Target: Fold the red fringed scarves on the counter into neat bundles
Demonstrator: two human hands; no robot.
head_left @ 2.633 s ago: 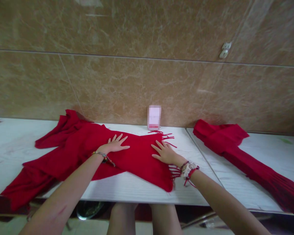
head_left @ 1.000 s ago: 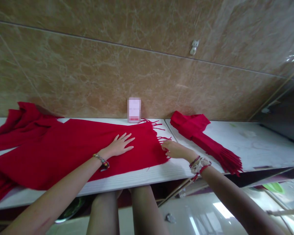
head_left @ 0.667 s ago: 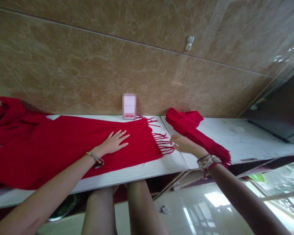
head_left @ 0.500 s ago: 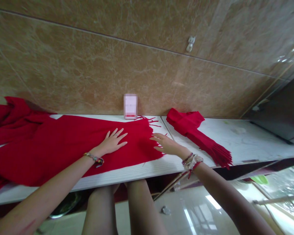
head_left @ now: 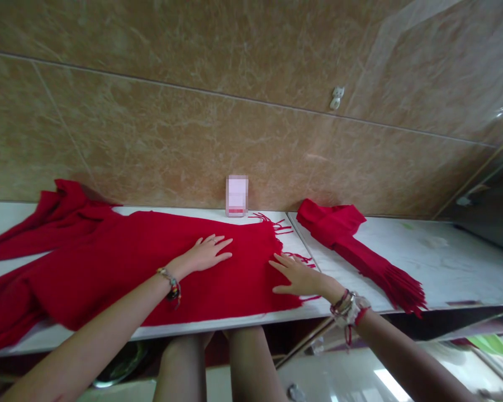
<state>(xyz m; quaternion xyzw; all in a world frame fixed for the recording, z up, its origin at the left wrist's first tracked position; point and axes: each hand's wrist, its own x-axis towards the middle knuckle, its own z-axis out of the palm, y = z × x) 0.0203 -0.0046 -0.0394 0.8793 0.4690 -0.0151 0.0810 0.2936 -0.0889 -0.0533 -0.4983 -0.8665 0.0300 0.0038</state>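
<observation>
A wide red scarf (head_left: 151,262) with a fringed end lies spread along the white tabletop, flat in the middle and bunched at the far left. My left hand (head_left: 207,254) rests palm down on its middle, fingers spread. Over the fringed right end, my right hand (head_left: 295,276) is also palm down with its fingers apart, touching the cloth near the edge. Neither hand grips anything. Further right lies a second red scarf (head_left: 352,243), narrow and folded over at the top, its fringe pointing toward the front edge.
A pale, blurred-out card or phone (head_left: 237,195) leans upright against the tiled wall (head_left: 171,134) behind the scarf. A small white cat-shaped hook (head_left: 337,97) is fixed on the wall. A dark box-like object (head_left: 490,195) stands at the right end. My legs are under the table's front edge.
My right hand has shifted toward the front along the scarf's end, and that end now lies spread wider. The left hand stays flat on the cloth. The view has tilted slightly.
</observation>
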